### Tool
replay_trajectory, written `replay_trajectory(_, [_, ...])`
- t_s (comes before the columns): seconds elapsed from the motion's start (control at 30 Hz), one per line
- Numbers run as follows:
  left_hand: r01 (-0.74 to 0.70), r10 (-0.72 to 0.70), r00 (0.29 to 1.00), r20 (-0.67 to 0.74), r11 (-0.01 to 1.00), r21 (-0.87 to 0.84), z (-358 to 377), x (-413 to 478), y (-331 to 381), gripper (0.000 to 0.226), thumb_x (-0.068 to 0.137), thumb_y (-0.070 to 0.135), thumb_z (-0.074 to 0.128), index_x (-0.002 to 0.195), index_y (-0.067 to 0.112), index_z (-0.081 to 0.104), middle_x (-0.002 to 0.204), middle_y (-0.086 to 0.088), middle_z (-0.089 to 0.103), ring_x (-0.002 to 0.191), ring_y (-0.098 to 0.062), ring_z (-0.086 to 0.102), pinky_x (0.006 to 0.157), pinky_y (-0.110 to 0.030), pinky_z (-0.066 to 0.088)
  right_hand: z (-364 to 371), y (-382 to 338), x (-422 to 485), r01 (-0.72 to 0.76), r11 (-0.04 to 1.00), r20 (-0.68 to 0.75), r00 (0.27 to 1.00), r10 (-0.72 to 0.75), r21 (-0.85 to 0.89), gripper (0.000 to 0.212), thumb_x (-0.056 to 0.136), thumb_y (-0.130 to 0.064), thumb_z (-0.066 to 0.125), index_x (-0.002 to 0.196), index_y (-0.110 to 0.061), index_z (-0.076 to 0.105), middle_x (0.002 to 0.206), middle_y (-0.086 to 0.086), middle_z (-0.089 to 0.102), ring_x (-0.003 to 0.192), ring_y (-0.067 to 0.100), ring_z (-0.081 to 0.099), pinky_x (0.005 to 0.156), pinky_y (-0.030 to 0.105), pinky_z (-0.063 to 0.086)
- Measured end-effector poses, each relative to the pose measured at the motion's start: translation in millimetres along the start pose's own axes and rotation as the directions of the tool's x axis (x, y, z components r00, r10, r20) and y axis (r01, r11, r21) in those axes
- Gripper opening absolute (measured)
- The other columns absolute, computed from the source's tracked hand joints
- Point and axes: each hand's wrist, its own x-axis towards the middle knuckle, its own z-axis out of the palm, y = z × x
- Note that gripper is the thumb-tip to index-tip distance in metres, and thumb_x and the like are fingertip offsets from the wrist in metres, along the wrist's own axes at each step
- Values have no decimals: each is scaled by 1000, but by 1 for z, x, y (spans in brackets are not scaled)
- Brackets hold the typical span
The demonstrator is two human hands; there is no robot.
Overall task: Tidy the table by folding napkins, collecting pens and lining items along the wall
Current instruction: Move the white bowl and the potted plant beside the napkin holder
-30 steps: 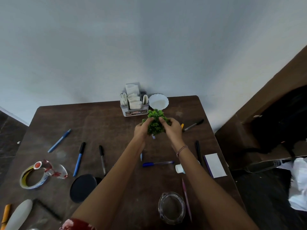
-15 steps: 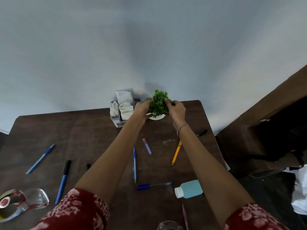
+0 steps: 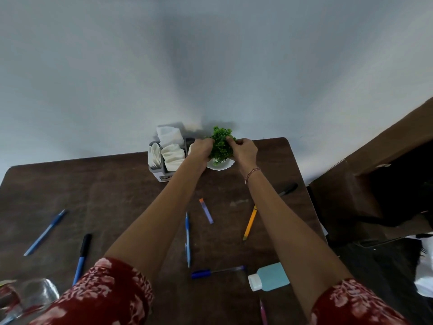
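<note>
We see a small bushy green artificial plant [image 3: 221,146] at the far edge of the dark brown wooden desk [image 3: 117,191], close against the pale grey wall [image 3: 210,66]. The left hand [image 3: 201,148] and right hand [image 3: 244,152] hold it from either side, and each grip is closed around the foliage. The plant sits directly over a small white scalloped dish [image 3: 222,165]. We cannot tell whether its base already rests in the dish.

Just left of the dish stands a grey plastic caddy [image 3: 161,171] stuffed with white napkins [image 3: 172,153], also against the wall.

Pens lie scattered nearer to us:
- a blue pen [image 3: 187,238] between the forearms
- a short purple and orange marker [image 3: 206,211] beside it
- an orange pencil [image 3: 250,222]
- a black marker [image 3: 288,190] near the right edge
- a clear pen with a dark blue cap [image 3: 216,271]
- two more blue pens far left, one slim [image 3: 44,232] and one black-capped [image 3: 82,256]

A pale blue bottle with a white cap [image 3: 269,276] lies on its side near the right forearm.

We judge the step in hand to be lining items along the wall, with the plant being seated in its dish. The next move likely calls for steadying the plant upright, letting go, then gathering the loose pens.
</note>
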Motion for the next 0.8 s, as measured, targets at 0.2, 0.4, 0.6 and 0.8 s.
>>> replay_trajectory(0.2, [0, -1, 1000, 29, 999, 37, 2, 9, -3, 36, 91, 14, 51, 122, -3, 54, 127, -18, 58, 112, -33, 58, 96, -40, 50, 0, 6, -5, 6, 999, -2, 1000, -6, -38, 42, 83, -34, 69, 105, 1, 61, 109, 15, 64, 101, 24, 61, 75, 26, 46])
replay_trajectory(0.4, [23, -22, 999, 39, 999, -22, 5, -3, 3, 37, 93, 20, 50, 123, -1, 54, 117, -16, 61, 108, -32, 60, 93, -42, 51, 1, 4, -9, -6, 1000, -8, 1000, 6, 5, 48, 79, -38, 73, 107, -1, 60, 111, 13, 63, 103, 23, 61, 80, 28, 50])
replay_trajectory(0.6, [80, -78, 994, 77, 997, -19, 2, 50, -12, 61, 68, 38, 54, 120, 7, 59, 116, -14, 64, 101, -32, 64, 92, -47, 52, -1, -1, -17, -2, 1000, 14, 1000, 2, 7, 57, 75, -41, 75, 113, -5, 54, 113, 11, 62, 102, 22, 60, 82, 30, 51])
replay_trajectory(0.8, [3, 0, 996, 93, 1000, -31, -9, -48, 26, 26, 96, 26, 46, 115, 10, 50, 104, -9, 59, 88, -21, 57, 72, -32, 49, -11, -8, -33, 34, 999, 11, 999, -34, 10, 52, 80, -38, 71, 114, -4, 52, 115, 13, 59, 103, 25, 58, 89, 40, 51])
